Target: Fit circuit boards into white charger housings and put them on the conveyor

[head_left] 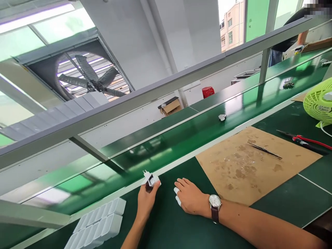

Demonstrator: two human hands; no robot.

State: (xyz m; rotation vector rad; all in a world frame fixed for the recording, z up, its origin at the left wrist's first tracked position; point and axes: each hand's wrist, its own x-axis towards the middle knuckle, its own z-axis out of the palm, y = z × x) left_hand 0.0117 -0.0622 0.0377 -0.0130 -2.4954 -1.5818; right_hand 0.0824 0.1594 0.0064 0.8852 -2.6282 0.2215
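My left hand (147,200) is closed around a small white plug-like piece (151,179), whose two prongs point up and away near the pale edge of the green belt. Just to the right, my right hand (190,196) rests on the dark green tabletop (166,224) with its fingers extended and nothing visible in it. White covers sit on two of its fingertips, and a watch (215,204) is on the wrist. Left of my left hand stand rows of white plastic housings (97,224).
A brown board (233,169) carries tweezers (264,150). Red-handled pliers (301,139) and a green fan (320,103) are at the right. Beyond runs a belt (178,141) with a small white item (222,117), under a slanting metal rail (181,72). A person stands at the far right.
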